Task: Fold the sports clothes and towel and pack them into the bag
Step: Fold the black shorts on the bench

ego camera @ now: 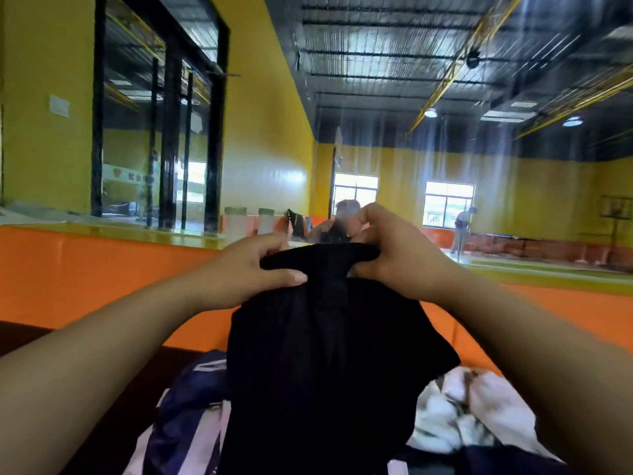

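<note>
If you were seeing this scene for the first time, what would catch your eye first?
The black garment held up at centre, its top edge gripped by the left hand and right hand. Below it lie navy-and-white fabric at left and a white towel at right.

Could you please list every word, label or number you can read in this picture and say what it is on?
On the white notice on the yellow wall: too blurred to read.
On the banner seen in the window: large characters, too blurred to quote.
On the black garment: no print or label shows.
So nothing here can be quoted.
</note>
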Tool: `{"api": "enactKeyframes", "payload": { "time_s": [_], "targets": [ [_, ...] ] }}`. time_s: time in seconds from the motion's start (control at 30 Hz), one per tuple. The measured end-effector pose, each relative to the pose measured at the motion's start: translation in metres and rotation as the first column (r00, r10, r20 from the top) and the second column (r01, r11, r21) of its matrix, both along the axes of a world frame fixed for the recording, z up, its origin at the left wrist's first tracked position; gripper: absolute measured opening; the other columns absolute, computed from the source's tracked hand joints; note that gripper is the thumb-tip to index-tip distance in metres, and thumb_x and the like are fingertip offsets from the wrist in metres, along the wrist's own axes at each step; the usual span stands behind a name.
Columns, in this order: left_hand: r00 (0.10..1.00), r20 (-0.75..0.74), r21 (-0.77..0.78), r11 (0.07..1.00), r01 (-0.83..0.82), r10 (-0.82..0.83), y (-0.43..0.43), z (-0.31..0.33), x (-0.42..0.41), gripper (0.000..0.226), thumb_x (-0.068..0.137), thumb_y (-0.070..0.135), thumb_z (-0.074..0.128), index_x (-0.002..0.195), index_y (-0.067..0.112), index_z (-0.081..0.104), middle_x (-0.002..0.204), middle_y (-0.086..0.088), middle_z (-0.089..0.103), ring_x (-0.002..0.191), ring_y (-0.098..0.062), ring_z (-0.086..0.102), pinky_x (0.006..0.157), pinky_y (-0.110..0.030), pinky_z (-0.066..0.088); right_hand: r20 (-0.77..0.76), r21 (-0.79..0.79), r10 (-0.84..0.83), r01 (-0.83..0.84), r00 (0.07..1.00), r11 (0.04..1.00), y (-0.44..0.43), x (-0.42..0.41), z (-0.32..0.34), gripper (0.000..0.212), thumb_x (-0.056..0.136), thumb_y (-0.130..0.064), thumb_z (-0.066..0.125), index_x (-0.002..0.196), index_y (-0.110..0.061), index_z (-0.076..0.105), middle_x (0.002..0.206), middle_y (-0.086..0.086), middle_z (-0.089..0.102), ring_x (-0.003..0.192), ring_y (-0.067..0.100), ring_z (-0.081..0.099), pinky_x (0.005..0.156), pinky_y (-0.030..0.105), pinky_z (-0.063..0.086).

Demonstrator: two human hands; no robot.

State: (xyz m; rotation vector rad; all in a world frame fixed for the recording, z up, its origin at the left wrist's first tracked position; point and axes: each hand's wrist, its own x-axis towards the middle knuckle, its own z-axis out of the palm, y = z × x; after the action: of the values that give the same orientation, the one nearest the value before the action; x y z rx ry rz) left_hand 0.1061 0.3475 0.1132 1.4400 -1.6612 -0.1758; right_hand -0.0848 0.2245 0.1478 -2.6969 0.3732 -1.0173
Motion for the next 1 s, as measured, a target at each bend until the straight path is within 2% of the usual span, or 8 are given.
{"api": "enactKeyframes", "payload": {
  "time_s": [0.1, 0.2, 0.3, 0.47, 0.57, 0.7, 0.87, 1.0],
  "targets": [
    [0.969, 0.205, -0.148, 0.983, -0.111, 0.141, -0.013, 0.012, -0.021, 0.026, 0.082, 0.026, 0.071, 0.071, 0.026, 0.048, 0.069, 0.023, 0.056, 0.062, 0.005, 0.051, 0.055, -0.010, 0.038, -0.081, -0.166, -0.149, 0.134, 0.985, 0.977, -0.015, -0.034, -0.003, 0.045, 0.075, -0.011, 0.076, 0.089, -0.030, 0.038, 0.082, -0.013, 0.056, 0.082, 0.015, 0.055, 0.069, 0.023, 0.045],
    [0.946, 0.267, -0.229, 0.966, -0.122, 0.183, -0.027, 0.024, -0.039, 0.025, 0.079, 0.029, 0.073, 0.072, 0.025, 0.049, 0.071, 0.016, 0.055, 0.063, 0.001, 0.047, 0.054, -0.012, 0.034, -0.159, -0.123, -0.181, 0.163, 0.970, 0.979, -0.026, -0.063, -0.011, 0.039, 0.075, -0.013, 0.077, 0.090, -0.024, 0.042, 0.086, -0.015, 0.047, 0.073, 0.004, 0.048, 0.056, 0.009, 0.035],
    [0.926, 0.314, -0.270, 0.954, -0.126, 0.211, -0.043, 0.035, -0.054, 0.026, 0.079, 0.028, 0.074, 0.077, 0.016, 0.051, 0.072, 0.005, 0.052, 0.061, 0.001, 0.044, 0.054, -0.011, 0.032, -0.311, -0.074, -0.193, 0.178, 0.931, 0.981, -0.037, -0.086, -0.018, 0.030, 0.075, -0.016, 0.077, 0.087, -0.024, 0.051, 0.083, -0.013, 0.050, 0.076, 0.011, 0.053, 0.061, 0.018, 0.037],
    [0.914, 0.317, -0.303, 0.940, -0.157, 0.255, -0.058, 0.047, -0.066, 0.028, 0.076, 0.029, 0.077, 0.074, 0.020, 0.051, 0.077, 0.007, 0.053, 0.055, 0.007, 0.044, 0.051, -0.008, 0.032, -0.438, 0.038, -0.191, 0.230, 0.879, 0.972, -0.055, -0.130, -0.021, 0.011, 0.081, -0.019, 0.073, 0.082, -0.016, 0.063, 0.078, 0.002, 0.064, 0.074, 0.018, 0.060, 0.067, 0.029, 0.043],
    [0.885, 0.388, -0.262, 0.951, -0.163, 0.259, -0.064, 0.052, -0.072, 0.029, 0.072, 0.034, 0.079, 0.070, 0.026, 0.051, 0.074, 0.008, 0.054, 0.059, 0.001, 0.044, 0.051, -0.013, 0.031, -0.510, -0.068, -0.325, 0.339, 0.796, 0.938, -0.064, -0.150, -0.022, 0.024, 0.085, -0.026, 0.069, 0.065, -0.026, 0.055, 0.066, -0.005, 0.055, 0.066, 0.015, 0.053, 0.060, 0.025, 0.038],
    [0.805, 0.536, -0.193, 0.965, -0.176, 0.255, -0.070, 0.053, -0.083, 0.029, 0.068, 0.041, 0.080, 0.076, 0.026, 0.056, 0.074, 0.006, 0.059, 0.070, -0.010, 0.053, 0.059, -0.028, 0.037, -0.396, -0.298, -0.589, 0.508, 0.705, 0.808, -0.076, -0.165, -0.008, 0.035, 0.088, -0.036, 0.063, 0.060, -0.025, 0.044, 0.067, -0.001, 0.051, 0.076, 0.024, 0.054, 0.062, 0.030, 0.041],
    [0.634, 0.752, -0.099, 0.982, -0.158, 0.178, -0.080, 0.045, -0.083, 0.034, 0.067, 0.037, 0.082, 0.074, 0.038, 0.049, 0.084, 0.008, 0.049, 0.076, -0.003, 0.046, 0.061, -0.015, 0.030, -0.244, -0.416, -0.776, 0.660, 0.582, 0.626, -0.079, -0.188, 0.017, 0.026, 0.090, -0.045, 0.057, 0.076, -0.024, 0.051, 0.081, 0.000, 0.053, 0.082, 0.023, 0.048, 0.063, 0.029, 0.039],
    [0.682, 0.707, -0.065, 0.977, -0.203, 0.189, -0.085, 0.043, -0.081, 0.031, 0.074, 0.028, 0.079, 0.068, 0.041, 0.051, 0.075, 0.016, 0.055, 0.071, 0.000, 0.050, 0.058, -0.020, 0.033, -0.109, -0.450, -0.802, 0.691, 0.587, 0.566, -0.084, -0.198, 0.031, 0.030, 0.088, -0.047, 0.059, 0.101, -0.020, 0.065, 0.107, 0.003, 0.048, 0.100, 0.025, 0.051, 0.078, 0.034, 0.038]
  ]
}}
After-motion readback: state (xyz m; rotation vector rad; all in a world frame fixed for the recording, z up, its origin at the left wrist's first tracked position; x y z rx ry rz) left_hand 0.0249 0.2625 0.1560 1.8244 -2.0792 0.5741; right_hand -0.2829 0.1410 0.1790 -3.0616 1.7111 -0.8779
